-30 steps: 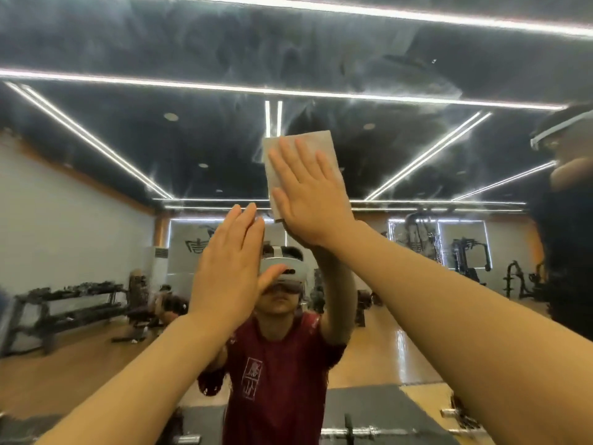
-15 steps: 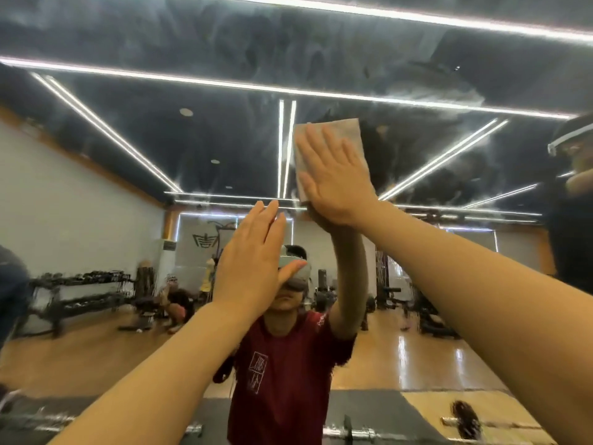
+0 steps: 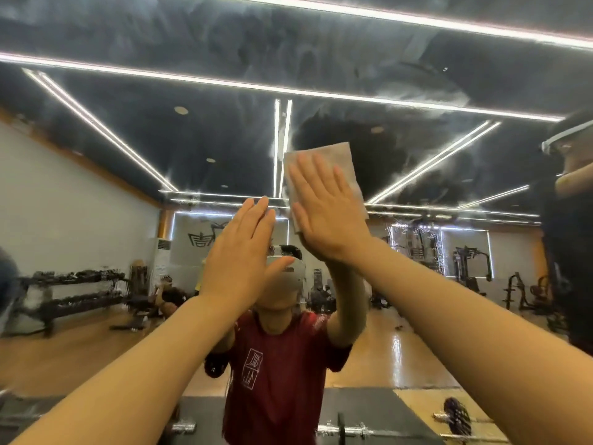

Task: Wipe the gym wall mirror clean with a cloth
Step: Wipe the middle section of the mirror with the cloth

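Observation:
The wall mirror [image 3: 134,117] fills the view, its upper part covered in hazy smears. My right hand [image 3: 327,210] lies flat with straight fingers on a pale grey folded cloth [image 3: 345,165] and presses it against the glass just above head height. My left hand [image 3: 240,255] is raised beside it, lower and to the left, fingers straight and together, palm toward the glass; whether it touches the mirror I cannot tell. The reflection shows me in a dark red shirt [image 3: 276,364] with both arms up.
Reflected in the glass: a weight rack [image 3: 70,293] at left, gym machines [image 3: 468,264] at right, a barbell [image 3: 346,430] on a dark floor mat, and a seated person at mid left. Another person [image 3: 574,226] stands at the right edge.
My right hand has slid the cloth to the right and then down the glass. My left hand has stayed flat beside it. The view has shifted a little.

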{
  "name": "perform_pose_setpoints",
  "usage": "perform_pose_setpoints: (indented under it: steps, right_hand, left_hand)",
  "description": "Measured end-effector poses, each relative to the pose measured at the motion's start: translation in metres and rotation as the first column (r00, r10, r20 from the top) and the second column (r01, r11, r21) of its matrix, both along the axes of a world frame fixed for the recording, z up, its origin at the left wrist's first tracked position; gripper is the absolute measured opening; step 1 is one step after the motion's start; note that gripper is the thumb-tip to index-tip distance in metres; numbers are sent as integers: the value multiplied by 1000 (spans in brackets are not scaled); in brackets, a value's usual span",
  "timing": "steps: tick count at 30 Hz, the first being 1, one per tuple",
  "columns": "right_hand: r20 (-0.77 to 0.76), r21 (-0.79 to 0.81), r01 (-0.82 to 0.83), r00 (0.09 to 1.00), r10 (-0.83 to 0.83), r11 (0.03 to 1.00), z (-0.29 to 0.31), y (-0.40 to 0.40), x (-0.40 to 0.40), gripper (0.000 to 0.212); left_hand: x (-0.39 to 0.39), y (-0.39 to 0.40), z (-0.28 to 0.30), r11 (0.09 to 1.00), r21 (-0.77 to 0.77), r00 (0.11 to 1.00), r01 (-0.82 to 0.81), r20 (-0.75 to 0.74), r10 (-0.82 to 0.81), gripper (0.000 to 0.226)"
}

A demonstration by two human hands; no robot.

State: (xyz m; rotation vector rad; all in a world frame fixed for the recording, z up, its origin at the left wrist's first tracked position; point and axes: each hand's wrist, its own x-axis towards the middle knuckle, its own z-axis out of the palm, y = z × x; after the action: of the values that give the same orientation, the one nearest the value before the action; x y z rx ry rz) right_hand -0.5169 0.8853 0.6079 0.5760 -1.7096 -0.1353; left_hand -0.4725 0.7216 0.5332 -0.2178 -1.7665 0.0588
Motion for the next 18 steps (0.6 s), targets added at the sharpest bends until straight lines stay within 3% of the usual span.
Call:
perform_pose_setpoints:
  steps: [2, 4, 9, 12, 14, 18]
  right_hand:
    - [1, 69, -1, 1000, 1, 998, -10, 9, -3, 64]
    - [-7, 36, 19, 1000, -18, 999, -8, 37, -5, 64]
    - [30, -398, 70, 998, -63, 915, -7, 140, -21, 66]
    - [39, -553, 54, 999, -39, 831, -13, 124, -20, 64]
    - [-6, -527, 13, 1000, -20, 850, -25, 88, -12, 61]
    - [28, -156, -31, 999, 36, 987, -56, 57, -6, 63]
  left_hand:
    - [-1, -2, -1, 1000, -10, 1000, 11, 6, -11, 84]
    - [-2, -6, 0, 999, -36, 1000, 4, -3, -4, 84]
    - [-2, -6, 2, 999, -54, 1000, -4, -15, 3, 84]
    - [-2, -2, 1, 999, -45, 1000, 7, -22, -8, 83]
    - [-3, -1, 1, 999, -47, 1000, 15, -25, -16, 82]
    - [-4, -5, 1, 998, -50, 999, 26, -20, -27, 82]
